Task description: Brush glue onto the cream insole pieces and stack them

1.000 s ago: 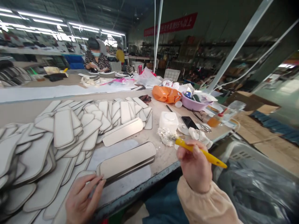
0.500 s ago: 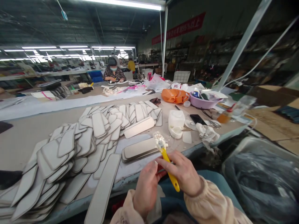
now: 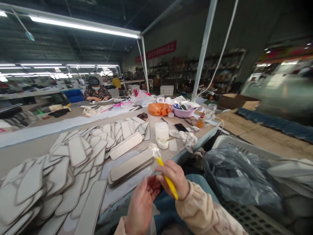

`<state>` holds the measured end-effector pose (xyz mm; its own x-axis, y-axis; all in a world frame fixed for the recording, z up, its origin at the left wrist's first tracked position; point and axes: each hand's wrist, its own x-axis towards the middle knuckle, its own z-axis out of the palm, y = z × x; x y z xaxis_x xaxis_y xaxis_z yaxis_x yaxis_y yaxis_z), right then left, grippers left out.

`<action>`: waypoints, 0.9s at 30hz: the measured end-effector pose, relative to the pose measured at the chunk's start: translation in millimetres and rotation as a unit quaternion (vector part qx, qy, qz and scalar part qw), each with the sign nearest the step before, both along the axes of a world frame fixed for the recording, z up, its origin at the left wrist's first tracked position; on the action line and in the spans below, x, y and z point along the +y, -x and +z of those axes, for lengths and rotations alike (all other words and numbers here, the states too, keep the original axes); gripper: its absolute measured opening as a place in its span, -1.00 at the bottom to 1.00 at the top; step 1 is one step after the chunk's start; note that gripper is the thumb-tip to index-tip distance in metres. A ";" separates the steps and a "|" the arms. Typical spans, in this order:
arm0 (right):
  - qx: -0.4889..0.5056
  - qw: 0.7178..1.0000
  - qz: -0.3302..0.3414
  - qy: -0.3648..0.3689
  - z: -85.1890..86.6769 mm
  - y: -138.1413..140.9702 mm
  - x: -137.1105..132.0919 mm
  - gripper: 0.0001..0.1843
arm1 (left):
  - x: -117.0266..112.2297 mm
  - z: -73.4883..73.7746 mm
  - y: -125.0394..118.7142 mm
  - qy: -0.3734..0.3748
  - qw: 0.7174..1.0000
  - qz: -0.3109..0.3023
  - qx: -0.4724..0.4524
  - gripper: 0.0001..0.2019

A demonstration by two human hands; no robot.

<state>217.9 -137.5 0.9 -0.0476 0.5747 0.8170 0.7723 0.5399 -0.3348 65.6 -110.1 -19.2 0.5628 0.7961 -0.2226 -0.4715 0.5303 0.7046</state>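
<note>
My right hand [image 3: 176, 178] is closed round the yellow handle of a brush [image 3: 170, 185], whose bristle end is caked with white paste and points away from me. My left hand [image 3: 141, 204] is beside it, loosely cupped with curled fingers and nothing visible in it. Just beyond the brush lies a short stack of long, round-ended grey pieces [image 3: 130, 165] on a pale sheet. A paler long piece [image 3: 126, 145] rests behind that stack. To the left spreads a big overlapping heap of similar pieces [image 3: 77, 151]. A white plastic container [image 3: 161, 131] stands past the brush tip.
Crumpled tissue [image 3: 189, 139], a phone [image 3: 181, 127], an orange bag [image 3: 160, 109], a purple basin [image 3: 184, 112] and a red-tipped bottle [image 3: 200, 120] sit at the table's right. A crate [image 3: 227, 141] with dark plastic stands at my right. Across the table sits a person [image 3: 96, 89].
The view has swung to the right, so the table things appear further left. Both hands stay close together, with the brush still in my right hand; my left fingers have come slightly away from it.
</note>
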 end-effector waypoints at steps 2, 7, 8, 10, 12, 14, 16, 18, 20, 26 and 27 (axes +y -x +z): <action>0.113 0.993 -0.028 -0.025 -3.3 -19.9 -2.0 -0.76 | 4.2 -5.4 -11.6 -0.047 0.995 -0.027 0.080 -0.68; 0.450 0.884 -0.080 -0.101 -13.9 -80.1 -11.7 -0.71 | 25.9 -5.0 -85.4 -0.286 0.921 -0.124 0.234 -0.69; 0.496 0.858 -0.075 -0.113 -15.1 -91.7 -14.9 -0.69 | 32.4 -4.8 -108.0 -0.320 0.903 -0.128 0.255 -0.68; 0.552 0.820 -0.065 -0.137 -16.5 -112.4 -22.9 -0.68 | 46.7 -6.1 -157.5 -0.355 0.871 -0.128 0.316 -0.66; 0.573 0.802 -0.065 -0.158 -17.3 -128.9 -32.2 -0.69 | 61.7 -9.4 -207.5 -0.358 0.844 -0.096 0.388 -0.60; 0.580 0.793 -0.074 -0.170 -18.9 -140.8 -41.2 -0.70 | 75.5 -13.4 -253.0 -0.356 0.821 -0.071 0.440 -0.55; 0.581 0.789 -0.086 -0.179 -21.6 -148.8 -48.6 -0.71 | 86.8 -17.6 -290.5 -0.353 0.799 -0.057 0.483 -0.51; 0.581 0.788 -0.098 -0.181 -25.2 -153.7 -53.8 -0.72 | 95.4 -22.2 -318.9 -0.348 0.779 -0.047 0.519 -0.48; 0.577 0.789 -0.106 -0.183 -29.4 -156.5 -57.0 -0.73 | 102.2 -27.8 -338.5 -0.348 0.762 -0.036 0.545 -0.49; 0.555 0.803 -0.136 -0.170 -42.5 -163.5 -61.9 -0.77 | 116.8 -40.9 -358.7 -0.394 0.743 -0.028 0.541 -0.88; 0.556 0.803 -0.135 -0.169 -43.6 -165.6 -62.8 -0.78 | 116.8 -40.8 -357.4 -0.404 0.744 -0.025 0.532 -0.92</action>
<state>383.5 -200.2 -42.7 0.9075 0.1777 0.3806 0.2027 0.6083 -0.7674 423.0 6.7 -60.1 0.4432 0.8961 -0.0238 0.5876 -0.2704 0.7627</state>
